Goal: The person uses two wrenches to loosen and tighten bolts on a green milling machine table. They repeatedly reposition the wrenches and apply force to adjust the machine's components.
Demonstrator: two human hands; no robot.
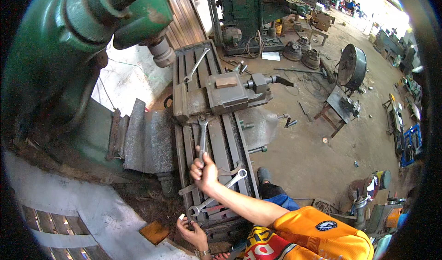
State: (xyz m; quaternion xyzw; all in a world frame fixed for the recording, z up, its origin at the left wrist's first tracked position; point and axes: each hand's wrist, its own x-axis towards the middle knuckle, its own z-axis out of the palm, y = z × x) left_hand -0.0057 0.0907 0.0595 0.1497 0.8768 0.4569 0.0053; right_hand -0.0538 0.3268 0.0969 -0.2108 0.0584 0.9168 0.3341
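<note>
My right hand [205, 171] is closed around the lower end of a steel wrench [203, 135]. Its far end sits at a nut beside the base of a machine vise [225, 94], on the slotted milling machine table [225, 142]. Under my right wrist, a large combination wrench [225, 186] lies slantwise across the table, partly covered by an open-end wrench [187, 189]. By the table's near end, my left hand [193, 234], with a watch at the wrist, has its fingers apart and seems to hold nothing. One fingertip looks white.
Another wrench [197, 65] lies at the table's far end. A green machine head [87, 25] overhangs from the upper left. Handles stick out from the table's right side. On the floor to the right stand a small metal stool [338, 105] and a round drum-like part [352, 66].
</note>
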